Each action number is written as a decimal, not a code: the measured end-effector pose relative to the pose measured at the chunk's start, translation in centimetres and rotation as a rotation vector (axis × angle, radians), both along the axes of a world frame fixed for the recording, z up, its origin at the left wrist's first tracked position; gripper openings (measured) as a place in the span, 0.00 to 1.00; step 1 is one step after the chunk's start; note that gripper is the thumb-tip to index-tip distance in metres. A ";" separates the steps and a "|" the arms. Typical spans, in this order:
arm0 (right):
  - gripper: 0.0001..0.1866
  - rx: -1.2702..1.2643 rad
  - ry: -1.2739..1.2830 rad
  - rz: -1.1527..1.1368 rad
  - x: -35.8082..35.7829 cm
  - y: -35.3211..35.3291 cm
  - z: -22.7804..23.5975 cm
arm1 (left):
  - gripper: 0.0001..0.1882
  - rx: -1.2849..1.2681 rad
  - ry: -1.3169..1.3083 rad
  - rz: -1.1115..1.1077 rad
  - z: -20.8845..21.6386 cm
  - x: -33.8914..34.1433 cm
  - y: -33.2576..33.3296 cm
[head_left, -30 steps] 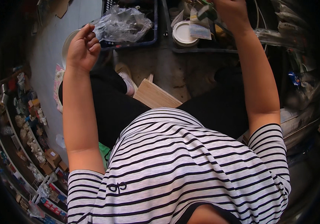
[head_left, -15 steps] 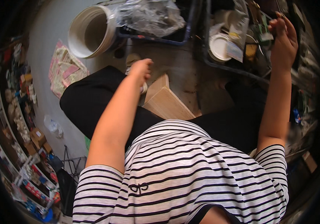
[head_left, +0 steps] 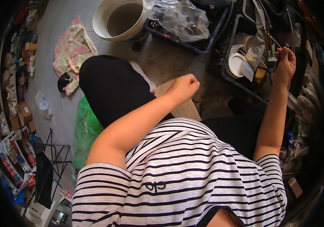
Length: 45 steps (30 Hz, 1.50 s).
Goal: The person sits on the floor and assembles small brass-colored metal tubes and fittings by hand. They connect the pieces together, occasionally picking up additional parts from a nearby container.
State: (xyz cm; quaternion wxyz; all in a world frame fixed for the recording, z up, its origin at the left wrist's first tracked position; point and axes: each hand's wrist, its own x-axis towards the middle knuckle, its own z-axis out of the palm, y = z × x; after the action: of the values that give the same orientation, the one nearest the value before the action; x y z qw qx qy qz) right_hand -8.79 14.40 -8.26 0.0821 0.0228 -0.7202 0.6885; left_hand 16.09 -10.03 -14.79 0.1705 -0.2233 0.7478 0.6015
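Note:
My left hand (head_left: 184,87) is curled closed above a light wooden piece (head_left: 187,110) between my legs. Whatever its fingers hold, if anything, is hidden. Out to the far right, my right hand (head_left: 285,67) is closed in a pinch, with a small brownish piece (head_left: 287,45) at the fingertips, too small to name. That hand is at the right side of a dark crate (head_left: 245,90). Inside the crate are a white round tub (head_left: 236,64), a clear plastic bag (head_left: 253,56) and a yellowish container (head_left: 260,73).
A white bucket (head_left: 99,22) stands at the far left, beside a blue crate (head_left: 192,47) holding crumpled clear plastic (head_left: 188,22). A patterned cloth (head_left: 73,51) and a green bag (head_left: 84,132) lie on the floor. Loaded shelves (head_left: 14,109) line the left.
My left hand has swung right, over the wooden piece. My right hand is lower in the picture, still pinching. The view has shifted, showing more of the green bag.

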 end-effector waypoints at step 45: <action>0.10 0.130 -0.078 0.219 -1.7 -0.7 -2.7 | 0.19 -0.608 -0.569 0.069 -37.9 -1.6 -17.1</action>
State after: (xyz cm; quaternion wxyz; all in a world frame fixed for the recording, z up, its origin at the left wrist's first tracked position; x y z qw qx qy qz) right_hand -10.53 13.66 -10.96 -0.0232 0.0800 -0.7590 0.6458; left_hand 14.48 -27.18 -52.66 0.2763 -0.4455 0.8066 0.2732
